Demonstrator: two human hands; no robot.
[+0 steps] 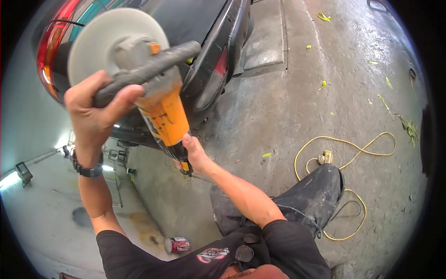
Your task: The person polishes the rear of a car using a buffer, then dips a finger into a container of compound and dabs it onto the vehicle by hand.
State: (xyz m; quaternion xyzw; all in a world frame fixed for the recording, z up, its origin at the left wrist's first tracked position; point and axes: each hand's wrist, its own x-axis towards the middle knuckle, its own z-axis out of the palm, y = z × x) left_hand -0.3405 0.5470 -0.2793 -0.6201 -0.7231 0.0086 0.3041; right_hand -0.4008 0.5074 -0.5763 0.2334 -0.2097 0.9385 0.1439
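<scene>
A yellow-and-black polisher [166,116] is raised in front of me with its round pale pad [90,49] at the upper left. My left hand [95,100], with a dark watch at the wrist, wraps around the black front handle. Closed on the rear grip near the cord end is my right hand [196,153]. Behind the tool stands a dark car [200,28], its red tail light [53,46] to the left of the pad. The pad overlaps the car in view; I cannot tell whether they touch.
A yellow cord [297,160] loops on the concrete floor beside my leg, with a plug box [325,157] on it. Yellow-green tape scraps [324,17] are scattered at the right. A can [177,244] lies at lower left, near a wall with a lamp [23,173].
</scene>
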